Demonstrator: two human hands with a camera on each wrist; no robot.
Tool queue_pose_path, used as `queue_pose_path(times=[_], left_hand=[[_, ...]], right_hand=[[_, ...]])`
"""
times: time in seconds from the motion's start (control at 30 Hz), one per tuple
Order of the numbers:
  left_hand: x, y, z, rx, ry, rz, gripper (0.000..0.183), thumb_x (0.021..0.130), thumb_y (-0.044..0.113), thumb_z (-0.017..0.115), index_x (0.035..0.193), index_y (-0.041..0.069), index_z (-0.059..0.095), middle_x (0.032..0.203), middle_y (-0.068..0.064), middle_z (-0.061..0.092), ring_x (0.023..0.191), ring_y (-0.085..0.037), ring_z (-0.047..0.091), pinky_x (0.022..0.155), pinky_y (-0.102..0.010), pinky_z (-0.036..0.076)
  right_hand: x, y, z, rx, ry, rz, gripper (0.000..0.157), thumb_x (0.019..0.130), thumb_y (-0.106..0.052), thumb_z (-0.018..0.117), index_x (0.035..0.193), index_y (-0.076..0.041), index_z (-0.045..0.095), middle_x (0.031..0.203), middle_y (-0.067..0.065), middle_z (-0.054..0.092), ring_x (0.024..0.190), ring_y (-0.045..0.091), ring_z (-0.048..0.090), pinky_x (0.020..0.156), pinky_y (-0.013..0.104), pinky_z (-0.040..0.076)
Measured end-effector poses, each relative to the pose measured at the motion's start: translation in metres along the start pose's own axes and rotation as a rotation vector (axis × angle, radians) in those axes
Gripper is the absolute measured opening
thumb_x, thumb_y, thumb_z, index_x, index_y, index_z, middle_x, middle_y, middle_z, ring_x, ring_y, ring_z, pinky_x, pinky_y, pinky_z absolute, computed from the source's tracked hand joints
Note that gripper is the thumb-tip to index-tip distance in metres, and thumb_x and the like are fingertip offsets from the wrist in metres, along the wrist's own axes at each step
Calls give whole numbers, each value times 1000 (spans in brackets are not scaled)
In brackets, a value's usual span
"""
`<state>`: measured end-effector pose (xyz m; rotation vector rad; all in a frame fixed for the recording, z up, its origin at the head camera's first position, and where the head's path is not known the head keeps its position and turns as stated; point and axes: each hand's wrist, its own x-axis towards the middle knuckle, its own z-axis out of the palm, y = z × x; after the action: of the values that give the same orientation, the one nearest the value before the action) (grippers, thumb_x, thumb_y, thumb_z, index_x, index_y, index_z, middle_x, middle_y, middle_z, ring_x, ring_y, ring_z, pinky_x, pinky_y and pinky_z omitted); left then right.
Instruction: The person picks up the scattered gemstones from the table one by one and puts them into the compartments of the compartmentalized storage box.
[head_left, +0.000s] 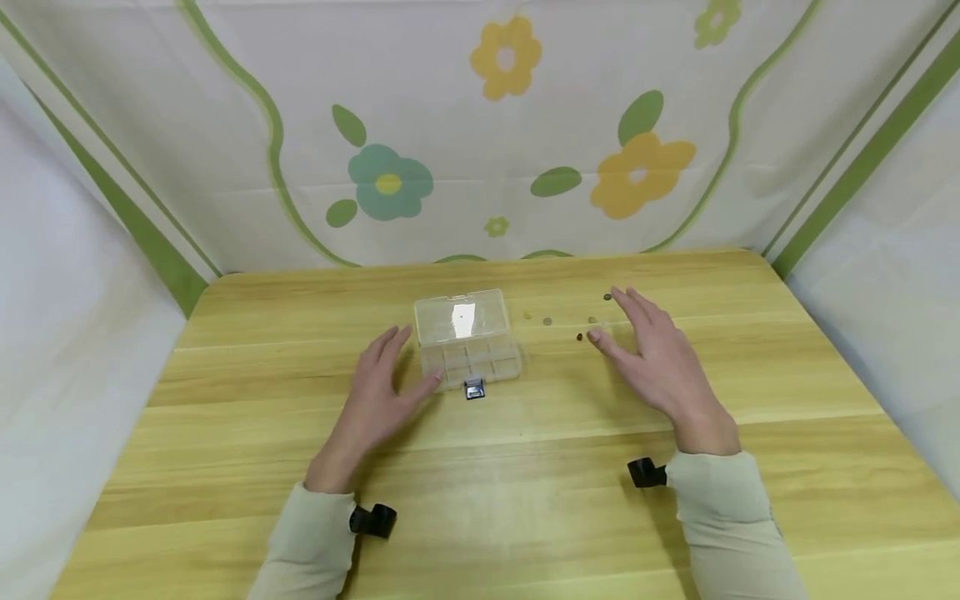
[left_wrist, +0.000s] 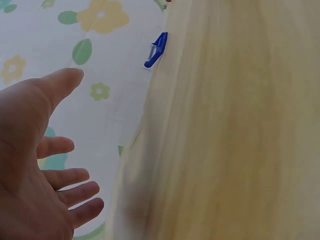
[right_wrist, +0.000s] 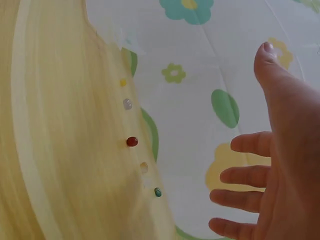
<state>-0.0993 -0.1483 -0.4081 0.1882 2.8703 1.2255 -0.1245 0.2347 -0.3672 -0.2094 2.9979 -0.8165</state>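
A clear plastic compartment box [head_left: 493,365] lies on the table, its lid [head_left: 438,323] raised at the back. Against its front edge is a small blue clip-like piece [head_left: 475,389], also visible in the left wrist view. My left hand [head_left: 375,396] is beside the box with fingers spread; its thumb tip overlaps the front left corner. To the right, my right hand [head_left: 663,362] hovers by several small beads, fingers straight and apart. Among them are a red bead [right_wrist: 132,142], a green bead [right_wrist: 158,192], a yellow bead [right_wrist: 123,82] and a pale lilac bead [right_wrist: 128,104]. Neither hand holds anything.
The wooden table [head_left: 525,500] ends at a white floral cloth [head_left: 450,100] hanging behind it. Plain white sheets [head_left: 67,292] hang at both sides. A black wrist mount [head_left: 375,521] shows on the left sleeve and another black mount [head_left: 647,472] on the right.
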Motion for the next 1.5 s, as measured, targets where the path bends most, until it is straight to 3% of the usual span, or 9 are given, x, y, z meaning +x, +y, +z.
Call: queue_pose_path(times=[0.23,0.43,0.77,1.23,1.5], left_hand=[[0,-5,5,-87,-21,-38,89,97,44,81,166,9,37,175,-20,30,163,-44,26,127,-70,26],[3,-9,7,-110,-28,-54,88,95,42,83,165,11,40,173,-17,36,162,-42,28,129,-66,26],[3,-9,13,-70,-51,-73,95,89,46,88,166,16,41,170,-10,44,146,-32,35,123,-61,36],[5,-8,19,-106,-7,-72,90,86,38,92,162,19,48,166,-10,48,146,-33,34,123,-62,29],[7,-6,23,-104,24,-66,85,85,35,92,158,14,54,162,-14,53,143,-36,37,122,-61,21]], right_hand=[[1,20,8,143,40,3,69,115,-57,36,172,-20,26,177,19,28,160,50,29,122,76,26],[5,33,12,241,71,16,70,116,-55,28,170,-11,31,169,25,38,154,51,37,120,72,34],[1,57,15,257,75,94,74,114,-60,23,168,-10,35,169,25,40,150,53,41,116,74,36],[0,71,16,392,105,195,81,110,-69,21,163,-13,46,167,20,46,157,49,36,125,72,26],[0,70,17,434,162,260,84,108,-73,23,156,-12,55,161,16,55,148,40,51,119,64,40]])
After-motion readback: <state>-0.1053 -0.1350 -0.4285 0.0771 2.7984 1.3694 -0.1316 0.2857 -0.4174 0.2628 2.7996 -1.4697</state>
